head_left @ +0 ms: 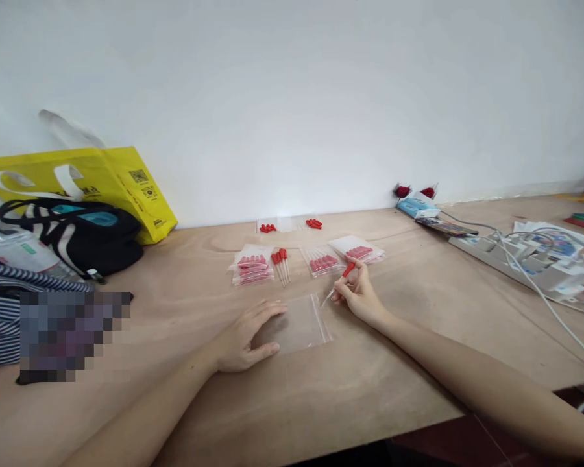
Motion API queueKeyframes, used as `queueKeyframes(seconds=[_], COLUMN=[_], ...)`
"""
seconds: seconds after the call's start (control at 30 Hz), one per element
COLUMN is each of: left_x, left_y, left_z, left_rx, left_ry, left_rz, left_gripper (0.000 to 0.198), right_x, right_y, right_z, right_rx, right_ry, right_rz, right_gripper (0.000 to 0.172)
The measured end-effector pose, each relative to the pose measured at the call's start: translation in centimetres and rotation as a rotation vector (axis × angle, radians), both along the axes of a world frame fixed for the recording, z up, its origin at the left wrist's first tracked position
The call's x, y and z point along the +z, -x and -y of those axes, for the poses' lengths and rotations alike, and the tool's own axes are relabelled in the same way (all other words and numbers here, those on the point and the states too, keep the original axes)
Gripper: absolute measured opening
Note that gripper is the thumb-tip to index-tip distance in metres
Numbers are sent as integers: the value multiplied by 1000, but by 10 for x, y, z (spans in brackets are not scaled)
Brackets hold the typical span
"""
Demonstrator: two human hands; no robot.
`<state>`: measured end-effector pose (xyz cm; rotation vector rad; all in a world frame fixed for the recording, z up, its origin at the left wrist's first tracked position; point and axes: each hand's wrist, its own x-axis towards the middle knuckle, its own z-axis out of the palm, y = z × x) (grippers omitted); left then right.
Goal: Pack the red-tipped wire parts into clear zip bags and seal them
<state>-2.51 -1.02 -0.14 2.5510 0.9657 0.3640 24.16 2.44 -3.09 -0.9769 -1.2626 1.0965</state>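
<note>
My left hand (253, 337) lies over the left part of a clear zip bag (299, 327) that is flat on the table, its fingers and thumb apart. My right hand (360, 295) pinches a dropper (349, 269) with a red bulb and a thin clear tube. The tube points down and left, close to the bag's zip edge at the right; I cannot tell whether it touches the edge. Beyond the bag, several loose droppers (281, 264) lie side by side. Filled bags of red-bulbed droppers (253, 266) are stacked left of them, and more filled bags (321, 261) lie to the right.
More droppers (267, 228) lie in clear bags by the wall. On the left are a yellow bag (146, 194), a black bag (107, 237) and striped cloth (0, 318). Power strips with cables (520, 259), a blue packet (417, 207) and red roses (403, 191) are at right.
</note>
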Motion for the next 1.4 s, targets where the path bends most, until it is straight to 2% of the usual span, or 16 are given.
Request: queueKeyframes(seconds=[0.13, 0.3, 0.53, 0.67, 0.87, 1.07, 1.27, 1.4], left_x=[-3, 4, 7, 7, 10, 6, 4, 5], left_y=[-1, -11, -21, -22, -24, -27, -28, -27], left_z=[-2, 1, 0, -1, 0, -2, -3, -4], left_rx=[-8, 46, 51, 39, 33, 34, 51, 32], left_ry=[-7, 3, 13, 15, 16, 0, -10, -24], left_rz=[-42, -72, -48, -40, -32, -30, -12, -6], left_gripper=[57, 56, 53, 53, 50, 51, 51, 50], right_x=[-2, -1, 3, 4, 3, -1, 2, 4], right_y=[1, -6, -24, -25, -16, -5, -3, -15], right_z=[1, -1, -4, -4, -2, 1, 1, -8], right_rx=[18, 131, 327, 405, 374, 331, 401, 481], right_ry=[22, 94, 46, 40, 113, 45, -224, -142], right_rz=[-41, -84, 160, 265, 293, 414, 624, 554], right_gripper=[59, 48, 35, 34, 40, 38, 32, 28])
